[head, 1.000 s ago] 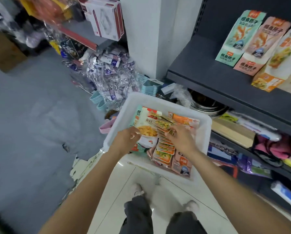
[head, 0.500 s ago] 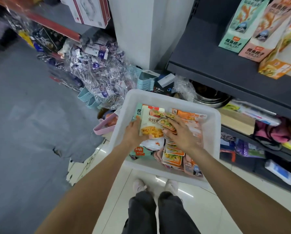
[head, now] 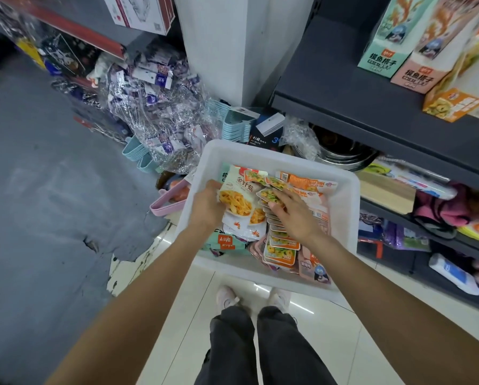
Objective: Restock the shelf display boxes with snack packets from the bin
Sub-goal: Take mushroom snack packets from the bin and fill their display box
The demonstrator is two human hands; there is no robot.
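While both hands are down in the white bin (head: pixel 341 218), I judge the step is gathering one kind of packet, so I want a squared-up stack before lifting toward the display boxes (head: pixel 416 62) on the dark shelf (head: pixel 330 87) up right. My left hand (head: pixel 206 208) curls round the white mushroom packets (head: pixel 239 207), gripping them at their left edge. My right hand (head: pixel 294 215) lies fingers nearly straight, pressing on the row of orange-edged packets (head: pixel 280 243); it clamps nothing that I can see
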